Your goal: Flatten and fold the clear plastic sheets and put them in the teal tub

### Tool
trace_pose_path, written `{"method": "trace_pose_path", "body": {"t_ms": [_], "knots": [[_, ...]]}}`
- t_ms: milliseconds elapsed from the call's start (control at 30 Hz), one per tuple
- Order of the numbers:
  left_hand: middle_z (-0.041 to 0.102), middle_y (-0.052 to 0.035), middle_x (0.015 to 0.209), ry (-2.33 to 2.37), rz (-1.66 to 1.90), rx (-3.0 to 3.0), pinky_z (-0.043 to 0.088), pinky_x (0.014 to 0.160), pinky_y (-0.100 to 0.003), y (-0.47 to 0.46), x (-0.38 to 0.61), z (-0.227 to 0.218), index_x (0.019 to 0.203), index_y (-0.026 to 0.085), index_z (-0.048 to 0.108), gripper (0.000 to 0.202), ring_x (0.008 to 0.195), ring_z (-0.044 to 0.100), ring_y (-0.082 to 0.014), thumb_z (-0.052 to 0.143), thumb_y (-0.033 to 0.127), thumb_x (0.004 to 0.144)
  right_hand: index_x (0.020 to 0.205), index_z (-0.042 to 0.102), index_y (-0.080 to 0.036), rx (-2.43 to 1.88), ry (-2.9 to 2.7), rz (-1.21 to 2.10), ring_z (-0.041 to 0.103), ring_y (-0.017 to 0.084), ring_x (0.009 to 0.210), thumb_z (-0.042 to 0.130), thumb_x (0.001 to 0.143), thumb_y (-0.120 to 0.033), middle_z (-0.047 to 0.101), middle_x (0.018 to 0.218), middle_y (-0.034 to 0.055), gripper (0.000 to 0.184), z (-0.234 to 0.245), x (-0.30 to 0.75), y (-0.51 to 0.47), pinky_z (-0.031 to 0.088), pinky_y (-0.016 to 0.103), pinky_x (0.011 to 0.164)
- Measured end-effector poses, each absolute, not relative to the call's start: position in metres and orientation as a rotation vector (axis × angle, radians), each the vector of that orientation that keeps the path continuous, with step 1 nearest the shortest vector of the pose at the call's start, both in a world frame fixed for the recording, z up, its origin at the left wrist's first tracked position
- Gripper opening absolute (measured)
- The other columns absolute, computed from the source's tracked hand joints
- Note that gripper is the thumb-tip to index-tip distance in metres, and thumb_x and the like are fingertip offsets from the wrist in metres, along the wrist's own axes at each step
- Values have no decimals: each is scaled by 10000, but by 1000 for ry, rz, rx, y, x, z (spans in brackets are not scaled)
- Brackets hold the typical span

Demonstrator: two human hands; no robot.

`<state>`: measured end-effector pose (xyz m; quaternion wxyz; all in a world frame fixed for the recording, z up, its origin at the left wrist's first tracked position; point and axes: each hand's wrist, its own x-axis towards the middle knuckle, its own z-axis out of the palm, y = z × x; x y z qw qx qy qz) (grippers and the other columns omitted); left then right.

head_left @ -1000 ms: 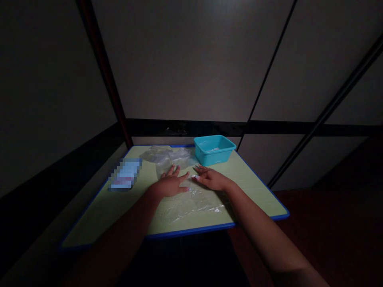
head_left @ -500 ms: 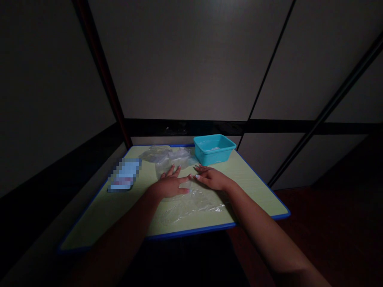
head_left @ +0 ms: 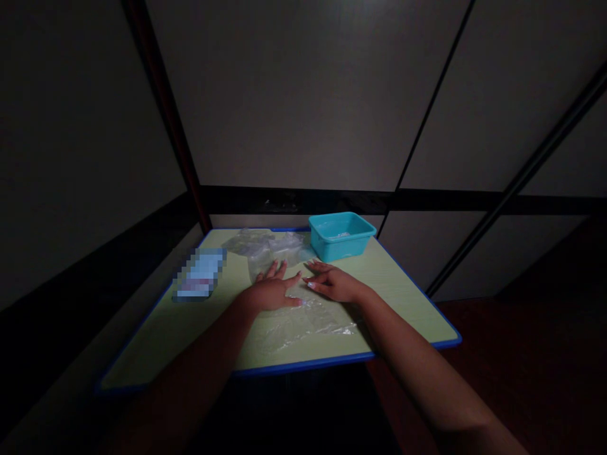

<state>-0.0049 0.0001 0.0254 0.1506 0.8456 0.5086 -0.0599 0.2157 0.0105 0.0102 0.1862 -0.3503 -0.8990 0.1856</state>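
A clear plastic bag (head_left: 308,322) lies spread over the table, its near part thin and wrinkled. My left hand (head_left: 274,292) rests flat on the plastic with its fingers spread. Close beside it, my right hand (head_left: 336,282) lies low over the sheet, palm down, fingers stretched out toward the left. Neither hand grips anything. Beyond my left fingers, more crumpled clear plastic (head_left: 284,243) is bunched toward the table's back edge. Whether this is one piece with the near sheet I cannot tell.
A turquoise plastic basket (head_left: 342,246) stands at the back right, with something clear inside. A blurred-out flat object (head_left: 202,273) lies at the left. The pale yellow table (head_left: 408,316) has a blue rim. Cabinet panels (head_left: 294,95) rise directly behind it.
My hands have drawn slightly apart at the fingertips, still resting on the plastic. The whole view has shifted a little; the basket and the plastic keep their places.
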Motion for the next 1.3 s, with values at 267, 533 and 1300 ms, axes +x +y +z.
{"method": "trace_pose_path", "body": {"t_ms": [267,533,1300], "knots": [[-77,-83,1519,1448,-186,2400,114,1021,-622,1,-6,23,1437,390,141,854,1350,-145,-370,496,703,725,1245,569,-151,-1058,-2542,537,213,249,1366,360,851,-639,303,1450,133,662,2,221,17,180,411,1120],[-75,-71,1522,1431,-23,2488,107,1041,-594,-1,-3,28,1439,374,160,784,1365,-131,-338,444,687,779,1288,519,-99,-1098,-2607,486,196,245,1369,284,875,-634,285,1451,168,715,4,222,17,186,403,1118],[99,-48,1531,1420,-19,2483,94,1029,-614,5,-10,25,1348,423,377,660,1377,-52,-371,563,613,744,1421,307,-234,-1329,-2668,624,64,293,1392,462,837,-575,101,1514,123,694,13,216,6,88,577,1074]]}}
